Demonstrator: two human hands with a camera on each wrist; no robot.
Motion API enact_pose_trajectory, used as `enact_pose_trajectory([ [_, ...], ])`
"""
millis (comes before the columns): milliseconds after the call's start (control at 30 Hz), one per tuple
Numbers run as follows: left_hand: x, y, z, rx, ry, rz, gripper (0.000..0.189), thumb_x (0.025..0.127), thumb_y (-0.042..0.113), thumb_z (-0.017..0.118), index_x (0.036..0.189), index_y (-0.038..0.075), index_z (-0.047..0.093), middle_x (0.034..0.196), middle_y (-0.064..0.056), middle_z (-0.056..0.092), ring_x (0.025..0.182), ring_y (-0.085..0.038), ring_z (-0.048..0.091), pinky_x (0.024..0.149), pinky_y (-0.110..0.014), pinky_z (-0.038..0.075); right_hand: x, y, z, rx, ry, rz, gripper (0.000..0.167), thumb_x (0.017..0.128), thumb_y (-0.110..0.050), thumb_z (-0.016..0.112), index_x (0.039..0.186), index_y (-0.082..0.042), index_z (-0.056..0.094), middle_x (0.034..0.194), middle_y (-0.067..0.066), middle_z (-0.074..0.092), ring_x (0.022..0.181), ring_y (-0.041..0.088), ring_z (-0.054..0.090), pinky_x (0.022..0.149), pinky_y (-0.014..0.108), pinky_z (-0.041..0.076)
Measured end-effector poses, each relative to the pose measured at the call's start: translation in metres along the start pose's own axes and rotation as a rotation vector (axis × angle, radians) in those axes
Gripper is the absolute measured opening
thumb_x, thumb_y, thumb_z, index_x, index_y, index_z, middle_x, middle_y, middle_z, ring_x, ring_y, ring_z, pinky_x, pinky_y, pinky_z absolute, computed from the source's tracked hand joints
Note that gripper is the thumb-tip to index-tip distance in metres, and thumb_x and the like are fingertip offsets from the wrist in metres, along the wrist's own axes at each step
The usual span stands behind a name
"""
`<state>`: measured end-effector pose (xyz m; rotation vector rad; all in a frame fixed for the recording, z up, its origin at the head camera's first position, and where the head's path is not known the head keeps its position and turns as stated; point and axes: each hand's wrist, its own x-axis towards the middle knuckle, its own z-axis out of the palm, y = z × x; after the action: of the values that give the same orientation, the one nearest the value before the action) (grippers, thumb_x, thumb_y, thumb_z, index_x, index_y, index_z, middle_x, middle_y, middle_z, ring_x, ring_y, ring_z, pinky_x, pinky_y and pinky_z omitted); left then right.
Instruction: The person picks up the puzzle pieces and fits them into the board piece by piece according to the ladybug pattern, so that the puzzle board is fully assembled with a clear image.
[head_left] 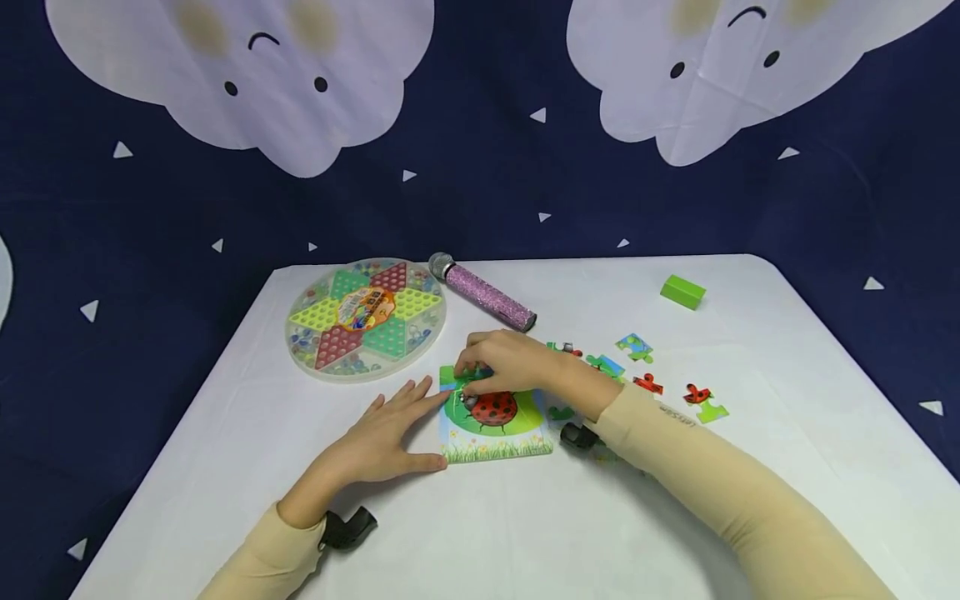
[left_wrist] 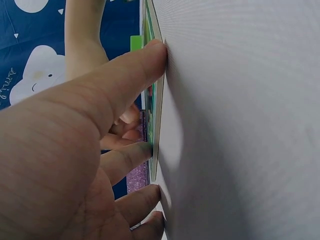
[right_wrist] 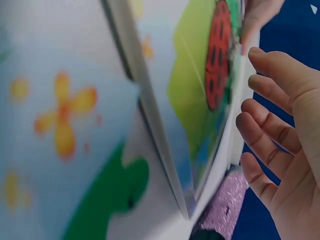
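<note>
A square ladybug jigsaw puzzle [head_left: 495,446] lies on the white table, its red ladybug and grassy lower strip showing. My left hand [head_left: 382,437] lies at its left side with fingers spread; the thumb [left_wrist: 156,52] touches the board's edge and the index fingertip reaches its border. Over the upper left of the puzzle, my right hand [head_left: 517,362] reaches down with loosely bent fingers [right_wrist: 270,130], covering that corner. Nothing shows between those fingers in the right wrist view. Loose puzzle pieces [head_left: 636,347] lie to the right, some partly hidden under the right forearm.
A round Chinese checkers board [head_left: 311,317] with marbles under its cover stands at the back left. Beside it lies a glittery pink microphone [head_left: 491,296], just beyond the puzzle. A green block [head_left: 682,292] sits at the back right. A dark cloud-patterned cloth hangs behind the table.
</note>
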<state>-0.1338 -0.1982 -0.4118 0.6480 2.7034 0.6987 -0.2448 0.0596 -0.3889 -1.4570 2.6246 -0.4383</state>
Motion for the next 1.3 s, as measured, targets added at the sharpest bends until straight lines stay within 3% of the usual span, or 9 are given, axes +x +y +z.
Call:
enact_pose_trajectory([
  [567, 0.000, -0.001, -0.004, 0.020, 0.023, 0.013, 0.094, 0.090, 0.054, 0.083, 0.168, 0.024, 0.040, 0.178, -0.018, 0.023, 0.165, -0.047, 0.020, 0.128, -0.078, 0.014, -0.060, 0.045, -0.047, 0.157, 0.084, 0.161, 0.031, 0.101, -0.028, 0.076, 0.125, -0.009, 0.078, 0.113, 0.006, 0.076, 0.099, 0.017, 0.072, 0.082, 0.039, 0.060],
  [733, -0.002, 0.000, -0.004, 0.015, 0.024, 0.013, 0.094, 0.089, 0.053, 0.084, 0.167, 0.023, 0.041, 0.178, -0.018, 0.023, 0.165, -0.047, 0.020, 0.127, -0.078, 0.014, -0.077, 0.058, -0.058, 0.154, 0.092, 0.220, 0.032, 0.102, -0.026, 0.076, 0.128, -0.007, 0.078, 0.117, 0.010, 0.077, 0.102, 0.021, 0.073, 0.090, 0.049, 0.062],
  [900, -0.002, 0.001, -0.004, 0.007, 0.023, 0.009, 0.094, 0.089, 0.053, 0.084, 0.167, 0.023, 0.041, 0.178, -0.018, 0.024, 0.165, -0.047, 0.020, 0.127, -0.078, 0.014, -0.092, 0.069, -0.063, 0.159, 0.082, 0.280, 0.035, 0.101, -0.023, 0.076, 0.132, -0.007, 0.076, 0.122, 0.012, 0.076, 0.105, 0.023, 0.073, 0.095, 0.053, 0.060],
  [1300, -0.001, 0.001, -0.001, 0.011, 0.018, 0.008, 0.094, 0.089, 0.053, 0.084, 0.168, 0.024, 0.041, 0.178, -0.018, 0.024, 0.165, -0.047, 0.020, 0.127, -0.079, 0.014, -0.119, 0.084, -0.066, 0.182, 0.032, 0.389, 0.037, 0.101, -0.023, 0.076, 0.134, -0.007, 0.074, 0.123, 0.013, 0.075, 0.108, 0.023, 0.072, 0.095, 0.048, 0.059],
])
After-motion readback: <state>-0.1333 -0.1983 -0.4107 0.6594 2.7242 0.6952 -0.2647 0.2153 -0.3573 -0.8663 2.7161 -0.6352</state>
